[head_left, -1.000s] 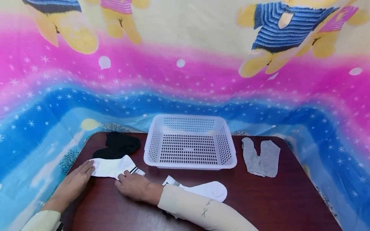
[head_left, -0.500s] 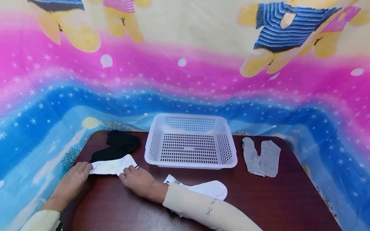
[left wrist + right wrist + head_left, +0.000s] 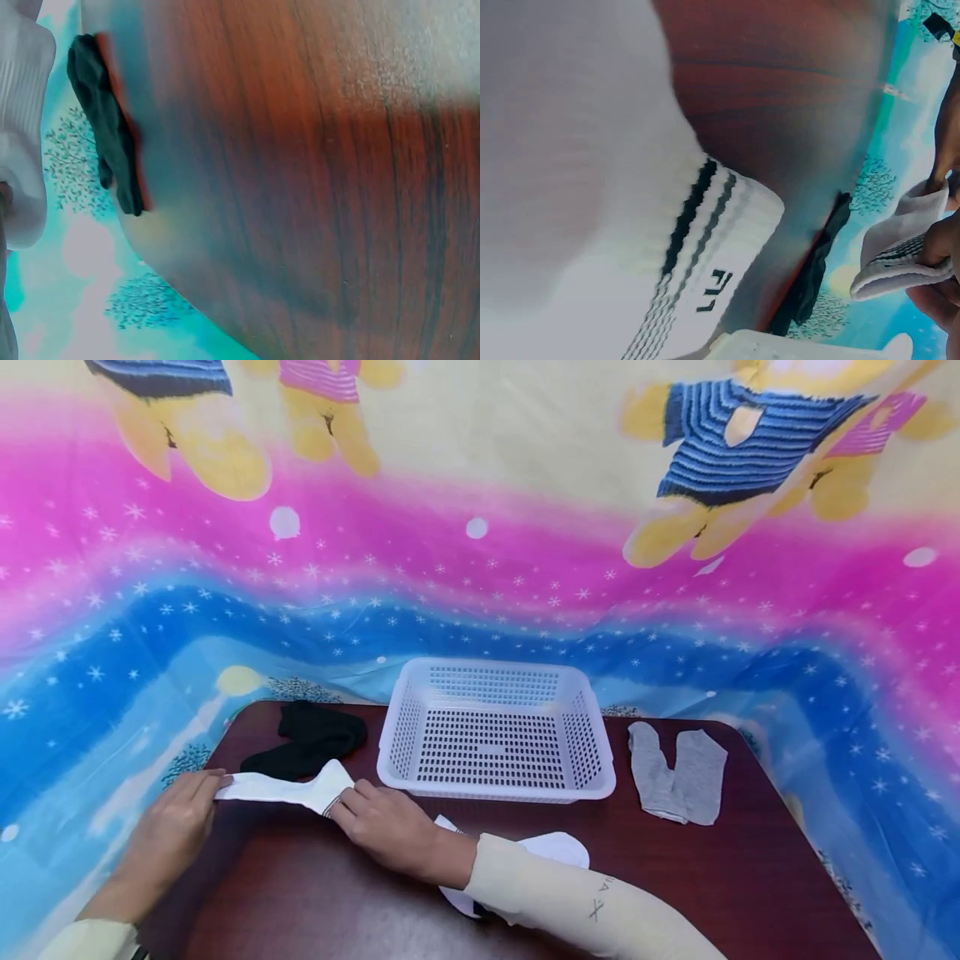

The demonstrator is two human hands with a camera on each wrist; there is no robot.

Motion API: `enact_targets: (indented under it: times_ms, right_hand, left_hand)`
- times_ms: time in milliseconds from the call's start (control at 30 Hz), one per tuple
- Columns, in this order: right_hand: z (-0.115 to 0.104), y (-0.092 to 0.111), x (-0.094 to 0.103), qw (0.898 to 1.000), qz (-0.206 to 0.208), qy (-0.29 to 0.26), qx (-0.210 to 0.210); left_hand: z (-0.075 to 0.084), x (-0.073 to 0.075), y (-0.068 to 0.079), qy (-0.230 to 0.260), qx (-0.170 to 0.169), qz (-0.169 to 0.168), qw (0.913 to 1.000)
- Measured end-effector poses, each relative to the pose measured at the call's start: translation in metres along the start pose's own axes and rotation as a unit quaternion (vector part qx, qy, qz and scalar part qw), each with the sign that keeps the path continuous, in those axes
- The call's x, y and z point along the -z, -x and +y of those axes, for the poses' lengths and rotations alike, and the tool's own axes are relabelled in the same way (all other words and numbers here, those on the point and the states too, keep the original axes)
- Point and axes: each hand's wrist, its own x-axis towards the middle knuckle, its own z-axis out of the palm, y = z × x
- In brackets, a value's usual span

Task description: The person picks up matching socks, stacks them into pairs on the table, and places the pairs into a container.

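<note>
A white sock (image 3: 277, 789) with dark stripes is stretched between both hands, lifted off the table at the left. My left hand (image 3: 176, 818) pinches its toe end. Near the striped cuff, my right hand (image 3: 393, 827) grips the other end; its curled fingers and thumb show on the cuff in the right wrist view. Another white sock (image 3: 558, 847) lies partly under my right forearm. More white fabric (image 3: 459, 902) shows below that sleeve; whether it is a separate sock I cannot tell. Black socks (image 3: 307, 739) lie just behind the held sock.
A white perforated plastic basket (image 3: 491, 747) with nothing in it stands at the back middle of the dark wooden table (image 3: 322, 893). Grey socks (image 3: 697, 777) lie at the right. A patterned cloth (image 3: 480, 577) hangs around the table's far and side edges.
The right hand has moved right and the left hand slightly left and up. The sock, earlier flat on the table, is now gripped at both ends, pulled narrower and raised.
</note>
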Motion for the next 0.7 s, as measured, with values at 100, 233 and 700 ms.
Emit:
enact_targets:
  times_ms: [100, 233, 700]
  right_hand:
    - [0.002, 0.010, 0.005, 1.000, 0.008, -0.014, 0.002]
    - [0.007, 0.028, 0.015, 0.999, 0.021, -0.037, 0.003]
    - [0.036, 0.105, 0.046, 0.994, 0.065, -0.089, 0.026]
  left_hand:
    - [0.006, 0.004, -0.004, 0.000, -0.019, 0.011, 0.9998]
    - [0.018, 0.004, -0.007, 0.011, -0.051, 0.037, 0.9979]
    - [0.079, 0.002, -0.020, 0.028, -0.140, 0.052, 0.9884]
